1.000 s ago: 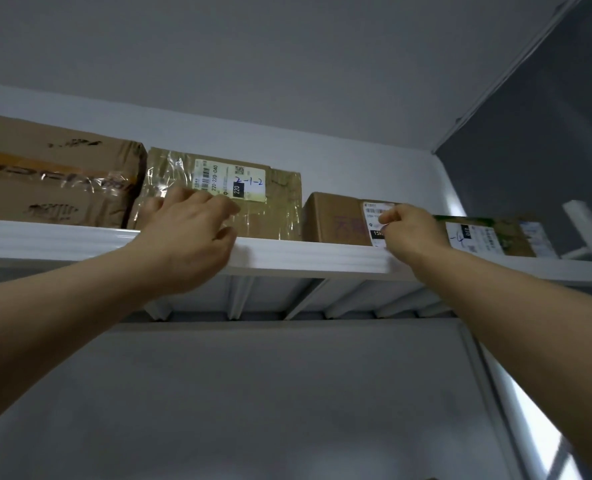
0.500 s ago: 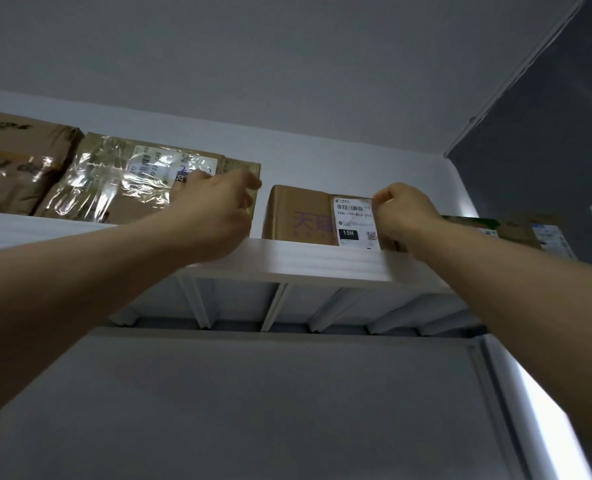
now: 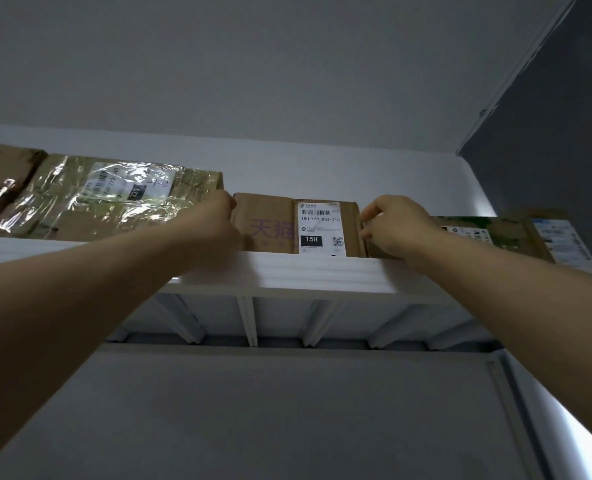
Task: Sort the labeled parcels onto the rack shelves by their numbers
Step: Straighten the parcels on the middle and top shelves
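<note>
A small brown parcel (image 3: 270, 223) with a white label marked 15H stands on the white top shelf (image 3: 322, 271), seen from below. My left hand (image 3: 215, 220) grips its left side and my right hand (image 3: 395, 223) grips its right side. To its left lies a larger parcel wrapped in shiny clear tape (image 3: 90, 195), its label tilted. A green-printed parcel (image 3: 488, 233) sits to the right, partly hidden by my right hand.
Another brown box (image 3: 0, 174) sits at the far left of the shelf, and a box with a blue-white label (image 3: 557, 237) at the far right. White ceiling is close above. A dark wall panel (image 3: 547, 116) rises on the right.
My left hand left the tape-wrapped parcel and moved right to the small 15H parcel's left side. My right hand shifted to its right edge. The view turned right.
</note>
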Tool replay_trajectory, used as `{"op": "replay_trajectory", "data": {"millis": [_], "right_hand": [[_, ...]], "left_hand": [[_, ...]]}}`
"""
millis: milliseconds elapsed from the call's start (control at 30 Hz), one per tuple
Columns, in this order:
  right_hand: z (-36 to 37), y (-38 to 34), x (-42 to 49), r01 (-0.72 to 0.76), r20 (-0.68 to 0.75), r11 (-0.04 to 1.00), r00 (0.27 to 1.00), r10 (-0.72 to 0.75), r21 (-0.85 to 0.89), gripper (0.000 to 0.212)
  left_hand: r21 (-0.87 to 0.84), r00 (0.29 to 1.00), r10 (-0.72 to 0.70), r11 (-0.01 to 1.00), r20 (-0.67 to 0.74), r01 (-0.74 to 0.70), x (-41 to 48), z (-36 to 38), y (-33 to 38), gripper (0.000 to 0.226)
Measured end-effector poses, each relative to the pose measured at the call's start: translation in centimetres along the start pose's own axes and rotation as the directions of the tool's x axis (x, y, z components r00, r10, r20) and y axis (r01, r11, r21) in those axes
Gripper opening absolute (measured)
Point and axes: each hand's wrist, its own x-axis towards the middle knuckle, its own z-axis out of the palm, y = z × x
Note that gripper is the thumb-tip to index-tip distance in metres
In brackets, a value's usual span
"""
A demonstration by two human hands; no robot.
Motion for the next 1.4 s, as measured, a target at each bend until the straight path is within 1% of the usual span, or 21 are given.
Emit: {"op": "replay_trajectory", "data": {"millis": [133, 233, 333, 433, 500, 600, 667, 733, 800, 967, 1100, 1167, 1300, 1333, 1400], "right_hand": [[0.2, 0.5, 0.5, -0.005, 0.088, 0.998, 0.996, 0.0, 0.059, 0.029], [0.4, 0.7, 0.5, -0.014, 0.13, 1.0, 0.991, 0.014, -0.002, 0.033], [0.6, 0.4, 0.4, -0.01, 0.117, 0.997, 0.993, 0.019, -0.081, 0.031], [0.9, -0.2, 0.6, -0.033, 0.086, 0.987, 0.995, 0.047, -0.154, 0.03], [1.3, -0.7, 0.7, -0.04, 0.067, 0.979, 0.996, 0.055, -0.201, 0.03], [1.7, -1.3, 0.8, -0.045, 0.051, 0.971, 0.997, 0.059, -0.235, 0.022], [1.7, -1.4, 0.9, -0.055, 0.042, 0.97, 0.997, 0.067, -0.239, 0.018], [1.7, -1.3, 0.9, -0.071, 0.035, 0.969, 0.996, 0.081, -0.236, 0.014], [1.6, -1.1, 0.9, -0.097, 0.029, 0.97, 0.994, 0.107, -0.225, 0.014], [1.8, -1.0, 1.1, -0.155, 0.023, 0.966, 0.986, 0.164, -0.208, 0.02], [2.5, -1.0, 1.4, -0.163, 0.021, 0.971, 0.985, 0.17, -0.176, 0.022], [2.7, -0.9, 1.4, -0.167, 0.007, 0.976, 0.986, 0.169, -0.137, 0.021], [2.3, -0.7, 1.4, -0.194, -0.019, 0.979, 0.981, 0.194, -0.064, 0.015], [2.2, -0.7, 1.4, -0.195, -0.019, 0.98, 0.981, 0.194, -0.043, 0.015], [2.2, -0.8, 1.6, -0.189, -0.011, 0.982, 0.982, 0.189, -0.009, 0.02]], "left_hand": [[0.027, 1.0, -0.021, 0.999, 0.007, 0.02, -0.2, 0.7, -0.4, 0.054], [0.043, 0.999, -0.033, 0.999, 0.001, 0.033, -0.2, 0.7, -0.5, 0.051], [0.047, 0.998, -0.063, 0.997, 0.002, 0.063, -0.5, 0.4, -0.4, 0.05], [0.057, 0.998, -0.058, 0.997, 0.021, 0.056, -0.5, 0.4, -0.5, 0.045], [0.049, 0.997, -0.064, 0.997, 0.033, 0.063, -0.3, 0.5, -0.5, 0.046], [0.034, 0.995, -0.097, 0.995, 0.033, 0.096, 0.1, 0.8, 0.0, 0.05], [0.051, 0.994, -0.102, 0.994, 0.026, 0.1, 0.2, 0.9, 0.4, 0.047], [0.05, 0.994, -0.109, 0.993, 0.022, 0.107, 0.1, 0.9, 0.6, 0.05], [0.032, 0.992, -0.121, 0.992, 0.02, 0.12, -0.1, 0.9, 0.5, 0.053], [0.012, 0.994, -0.109, 0.994, -0.03, 0.109, -1.0, 0.7, 0.2, 0.049], [0.016, 0.993, -0.116, 0.993, -0.025, 0.116, -0.9, 0.7, 0.0, 0.046], [-0.017, 0.992, -0.118, 0.993, -0.053, 0.117, -0.7, 0.7, -0.3, 0.042], [-0.045, 0.979, -0.128, 0.991, -0.156, 0.123, -0.8, 0.0, -0.7, 0.036], [-0.047, 0.976, -0.124, 0.992, -0.177, 0.118, -0.8, -0.4, -0.8, 0.034], [-0.028, 0.973, -0.116, 0.993, -0.198, 0.112, -0.9, -1.3, -1.0, 0.036]]}}
